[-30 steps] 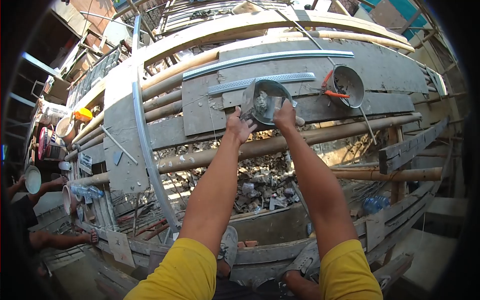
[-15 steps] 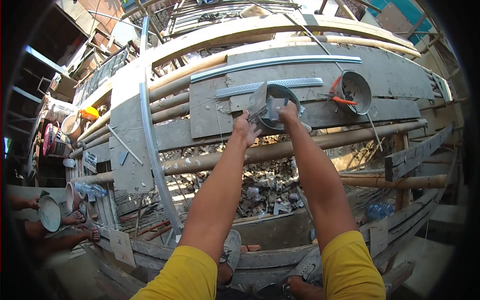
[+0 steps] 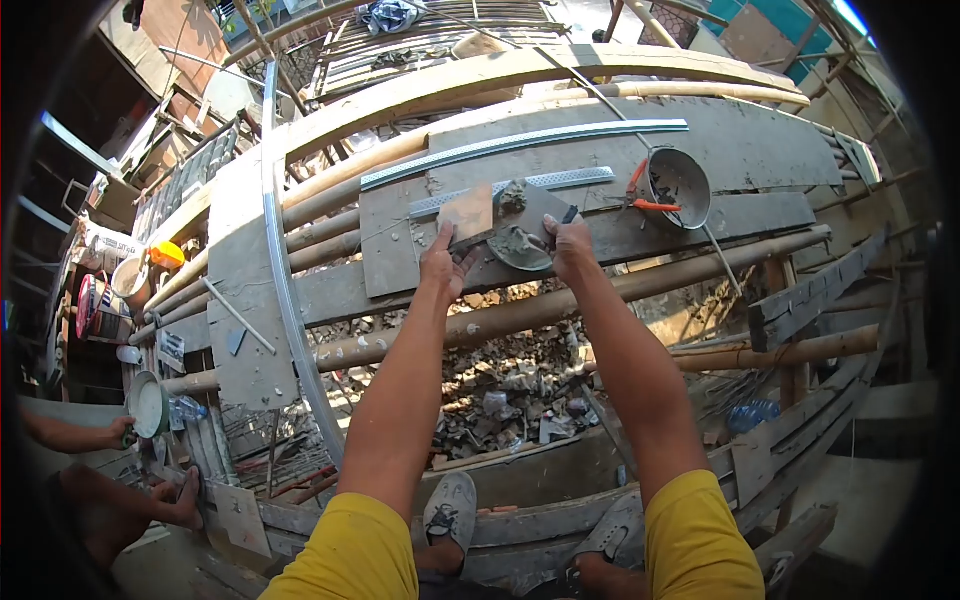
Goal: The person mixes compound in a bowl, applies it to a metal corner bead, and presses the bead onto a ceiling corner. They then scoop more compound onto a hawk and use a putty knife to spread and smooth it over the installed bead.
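My left hand is closed on a flat, square-bladed scraper whose face catches the sun. In my right hand is a broad putty knife with a dark handle. A lump of wet grey mortar sits on its blade, close to the scraper's edge. Both tools are above a round bucket with grey mortar inside, its far side hidden by the blades.
A second bucket with orange-handled pliers at its rim stands right. Perforated metal strips lie on the boards. Rubble shows below bamboo poles. At left, another person's hand holds a bowl.
My right hand has raised the putty knife out of the bucket with mortar on it. The scraper has turned flatter. The other person's bowl has moved up and right.
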A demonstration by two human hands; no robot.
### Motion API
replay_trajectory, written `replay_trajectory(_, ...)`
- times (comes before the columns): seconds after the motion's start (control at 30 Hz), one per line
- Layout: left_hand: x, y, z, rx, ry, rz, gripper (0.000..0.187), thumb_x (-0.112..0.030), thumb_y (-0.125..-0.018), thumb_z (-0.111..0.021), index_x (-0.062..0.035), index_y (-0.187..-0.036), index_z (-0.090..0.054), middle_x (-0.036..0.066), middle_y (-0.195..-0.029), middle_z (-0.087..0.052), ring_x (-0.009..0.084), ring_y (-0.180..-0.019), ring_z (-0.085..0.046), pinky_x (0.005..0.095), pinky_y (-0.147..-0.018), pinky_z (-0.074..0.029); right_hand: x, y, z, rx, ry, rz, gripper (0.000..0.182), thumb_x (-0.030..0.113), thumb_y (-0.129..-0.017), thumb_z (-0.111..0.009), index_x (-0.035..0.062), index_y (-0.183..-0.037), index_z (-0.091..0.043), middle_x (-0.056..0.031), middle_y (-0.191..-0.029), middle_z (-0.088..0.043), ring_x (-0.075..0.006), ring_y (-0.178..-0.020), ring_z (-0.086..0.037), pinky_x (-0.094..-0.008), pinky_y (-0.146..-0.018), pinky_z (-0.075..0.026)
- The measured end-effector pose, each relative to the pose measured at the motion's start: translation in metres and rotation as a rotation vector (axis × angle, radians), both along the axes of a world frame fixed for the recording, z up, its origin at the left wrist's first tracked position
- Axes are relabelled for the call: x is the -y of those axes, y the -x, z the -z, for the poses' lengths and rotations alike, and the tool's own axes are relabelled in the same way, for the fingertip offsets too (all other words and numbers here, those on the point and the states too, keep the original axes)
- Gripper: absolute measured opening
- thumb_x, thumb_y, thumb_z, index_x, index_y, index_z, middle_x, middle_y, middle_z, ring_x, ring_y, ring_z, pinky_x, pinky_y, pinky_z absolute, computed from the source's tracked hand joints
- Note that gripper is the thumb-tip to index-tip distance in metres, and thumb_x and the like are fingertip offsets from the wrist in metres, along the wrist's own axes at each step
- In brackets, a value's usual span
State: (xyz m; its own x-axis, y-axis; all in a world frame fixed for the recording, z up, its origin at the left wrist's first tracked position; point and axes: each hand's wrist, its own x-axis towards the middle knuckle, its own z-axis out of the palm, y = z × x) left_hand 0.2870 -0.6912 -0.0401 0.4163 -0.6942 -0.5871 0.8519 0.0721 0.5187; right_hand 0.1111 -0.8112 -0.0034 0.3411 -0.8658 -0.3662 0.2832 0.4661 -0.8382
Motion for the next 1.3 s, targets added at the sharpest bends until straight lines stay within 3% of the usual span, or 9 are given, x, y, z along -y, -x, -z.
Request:
replay_trajectory(0.17, 0.004, 0.001, -0.071, 0.335, 0.221, 0.140, 0.038, -0.018, -0.085, -0.067, 0.0006, -0.116, -0.054, 0.010, -0.104, -0.063, 0.0294, -0.088, -0.065, 0.0457, -0.078, -0.056, -0.014, 0.055, -0.091, 0.088, 0.145, -0.078, 0.031, -0.005, -0.085, -0.057, 0.0000, -0.113, -0.045, -0.0123, -0.101, -0.058, -0.0248, -0.085, -0.065, -0.0365, -0.070, -0.061)
replay_trajectory(0.33, 0.027, 0.068, -0.139, -0.037, 0.228, 0.340, 0.026, -0.027, -0.091, -0.058, -0.0083, -0.109, -0.059, 0.006, -0.094, -0.064, 0.0206, -0.086, -0.065, 0.0372, -0.075, -0.057, -0.030, 0.123, -0.171, -0.012, 0.490, -0.048, 0.025, -0.003, -0.086, -0.058, 0.0024, -0.107, -0.045, -0.0106, -0.100, -0.058, -0.0201, -0.089, -0.063, -0.0321, -0.077, -0.057)
replay_trajectory(0.47, 0.049, 0.137, -0.160, -0.209, 0.361, 0.546, 0.026, -0.026, -0.095, -0.052, -0.0031, -0.106, -0.058, 0.008, -0.092, -0.063, 0.0202, -0.079, -0.066, 0.0339, -0.067, -0.059, -0.052, 0.170, -0.216, -0.521, 1.179, 0.011, 0.026, -0.003, -0.091, -0.052, 0.0018, -0.116, -0.046, -0.0154, -0.106, -0.059, -0.0239, -0.102, -0.062, -0.0309, -0.085, -0.050)
replay_trajectory(0.57, 0.046, 0.171, -0.212, -0.190, 0.380, 0.644, 0.025, -0.025, -0.097, -0.049, -0.0014, -0.103, -0.057, 0.009, -0.088, -0.063, 0.0199, -0.074, -0.066, 0.0333, -0.066, -0.059, -0.075, 0.192, -0.246, -0.859, 1.848, -0.080, 0.049, -0.008, -0.083, -0.050, 0.0071, -0.130, -0.048, -0.0197, -0.123, -0.054, -0.0377, -0.114, -0.054, -0.0430, -0.095, -0.047)
replay_trajectory(0.87, 0.041, 0.165, -0.299, 0.220, 0.484, 0.774, 0.025, -0.023, -0.097, -0.048, -0.0002, -0.100, -0.057, 0.008, -0.083, -0.064, 0.0150, -0.061, -0.062, 0.0278, -0.053, -0.054, -0.111, 0.299, -0.233, -1.316, 1.739, -0.405, 0.053, -0.009, -0.074, -0.053, 0.0137, -0.122, -0.058, -0.0100, -0.118, -0.059, -0.0302, -0.109, -0.058, -0.0406, -0.093, -0.049)
replay_trajectory(0.93, 0.038, 0.161, -0.332, 0.284, 0.499, 0.733, 0.027, -0.023, -0.098, -0.045, 0.0010, -0.108, -0.054, 0.007, -0.083, -0.064, 0.0142, -0.060, -0.064, 0.0248, -0.050, -0.055, -0.133, 0.318, -0.217, -1.252, 1.611, -0.231, 0.053, -0.011, -0.076, -0.050, 0.0101, -0.125, -0.053, -0.0147, -0.118, -0.057, -0.0335, -0.108, -0.057, -0.0406, -0.090, -0.051)
replay_trajectory(1.0, 0.043, 0.158, -0.332, 0.188, 0.620, 0.700, 0.030, -0.019, -0.099, -0.039, 0.0045, -0.115, -0.049, 0.014, -0.098, -0.062, 0.0242, -0.083, -0.067, 0.0351, -0.076, -0.059, -0.163, 0.323, -0.219, -1.332, 1.501, -0.030, 0.044, -0.010, -0.080, -0.051, 0.0050, -0.121, -0.054, -0.0171, -0.114, -0.059, -0.0365, -0.106, -0.057, -0.0435, -0.088, -0.050)
replay_trajectory(1.03, 0.028, 0.165, -0.354, 0.018, 0.587, 0.642, 0.018, -0.017, -0.097, -0.046, -0.0008, -0.096, -0.053, 0.009, -0.082, -0.060, 0.0186, -0.064, -0.061, 0.0296, -0.058, -0.054, -0.175, 0.323, -0.211, -1.281, 1.449, 0.087, 0.039, -0.008, -0.083, -0.053, 0.0037, -0.120, -0.054, -0.0186, -0.110, -0.060, -0.0376, -0.104, -0.057, -0.0445, -0.087, -0.049)
replay_trajectory(1.3, 0.021, 0.185, -0.355, 0.166, 0.617, 0.670, 0.025, -0.018, -0.095, -0.043, 0.0023, -0.106, -0.050, 0.015, -0.090, -0.060, 0.0258, -0.074, -0.063, 0.0399, -0.067, -0.057, -0.238, 0.316, -0.154, -1.262, 1.207, 0.094, 0.037, -0.003, -0.085, -0.051, 0.0014, -0.123, -0.053, -0.0217, -0.115, -0.058, -0.0392, -0.111, -0.054, -0.0459, -0.095, -0.045)
